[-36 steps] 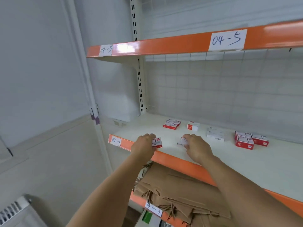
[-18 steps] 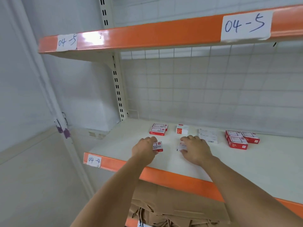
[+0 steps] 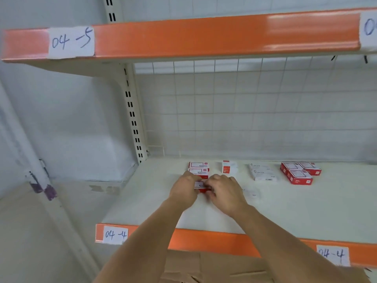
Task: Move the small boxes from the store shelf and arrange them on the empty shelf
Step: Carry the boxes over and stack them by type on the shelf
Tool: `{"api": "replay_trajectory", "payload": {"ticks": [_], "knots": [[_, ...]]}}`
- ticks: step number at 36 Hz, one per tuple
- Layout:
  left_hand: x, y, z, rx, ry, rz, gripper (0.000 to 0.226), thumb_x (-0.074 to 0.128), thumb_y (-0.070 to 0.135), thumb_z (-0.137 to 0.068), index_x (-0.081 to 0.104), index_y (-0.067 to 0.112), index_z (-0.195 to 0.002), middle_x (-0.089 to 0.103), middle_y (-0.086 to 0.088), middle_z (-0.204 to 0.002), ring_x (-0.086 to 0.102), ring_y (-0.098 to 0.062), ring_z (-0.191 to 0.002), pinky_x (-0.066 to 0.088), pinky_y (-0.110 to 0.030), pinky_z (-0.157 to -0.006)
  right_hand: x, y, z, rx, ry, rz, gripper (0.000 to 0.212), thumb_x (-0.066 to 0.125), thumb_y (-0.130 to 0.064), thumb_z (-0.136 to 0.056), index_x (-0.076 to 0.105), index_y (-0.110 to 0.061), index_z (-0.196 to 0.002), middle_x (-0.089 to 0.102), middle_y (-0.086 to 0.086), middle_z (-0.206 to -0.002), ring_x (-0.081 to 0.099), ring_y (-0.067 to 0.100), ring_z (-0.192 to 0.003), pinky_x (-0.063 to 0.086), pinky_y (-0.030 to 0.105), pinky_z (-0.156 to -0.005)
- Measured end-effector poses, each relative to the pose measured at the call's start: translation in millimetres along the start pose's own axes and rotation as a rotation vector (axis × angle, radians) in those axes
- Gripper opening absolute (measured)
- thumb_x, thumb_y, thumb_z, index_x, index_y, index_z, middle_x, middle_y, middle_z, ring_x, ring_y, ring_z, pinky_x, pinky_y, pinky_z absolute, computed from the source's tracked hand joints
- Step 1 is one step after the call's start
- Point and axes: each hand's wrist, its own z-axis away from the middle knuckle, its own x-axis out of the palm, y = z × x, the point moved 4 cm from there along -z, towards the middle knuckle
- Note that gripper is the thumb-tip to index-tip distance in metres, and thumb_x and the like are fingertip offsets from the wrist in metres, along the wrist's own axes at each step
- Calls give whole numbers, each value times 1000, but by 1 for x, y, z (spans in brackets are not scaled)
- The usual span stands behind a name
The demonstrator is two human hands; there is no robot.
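While both arms reach over the orange front edge of the pale shelf labelled 04-4, the left hand and right hand meet knuckle to knuckle around one small red-and-white cardboard box. Fingers of both hands are curled and pinching it from either side, the box wedged between the fingertips, low over the shelf; contact with the surface can't be made out. Just behind it sit two matching red-and-white boxes, one behind the other. Further right, a small upright red-and-white box, then a flat white staples box, then a cluster of three red boxes. Overhead, the orange-edged upper shelf reads 04-5.
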Motion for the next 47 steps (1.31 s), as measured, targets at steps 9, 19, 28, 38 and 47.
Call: {"api": "replay_trajectory", "payload": {"ticks": [9,19,28,38,47], "knots": [[-7,-28,2,19,96,-64,36,51,12,-95,57,23,-129,47,2,-130,41,-14,-124,43,-29,-93,7,-6,-12,148,35,19,32,44,-20,-99,65,-28,-122,57,-3,-125,53,18,-113,37,29,-90],[-10,-32,-4,9,90,-64,39,44,9,-97,58,24,-131,51,-1,-130,50,-17,-119,43,-29,-91,10,-6,-19,198,49,67,32,42,-19,-99,62,-28,-123,57,-4,-123,54,17,-113,35,27,-90],[-9,-35,-8,-7,97,-24,33,51,18,-96,60,26,-126,51,3,-127,50,-15,-119,47,-30,-89,10,-1,-27,217,50,78,32,47,-19,-98,57,-24,-128,60,-2,-121,54,19,-114,35,29,-91],[-7,-36,-16,-71,39,37,48,59,27,-93,48,23,-139,56,-2,-131,48,-19,-123,44,-31,-96,17,1,-29,200,-7,71,42,46,-26,-98,45,-29,-140,54,-5,-136,48,20,-123,31,31,-100],[-5,-37,-16,-20,78,-10,46,58,30,-93,49,23,-138,52,1,-135,43,-18,-124,40,-29,-99,10,3,-26,220,21,77,36,45,-31,-98,50,-29,-134,56,-6,-132,48,20,-121,29,33,-99]]}}
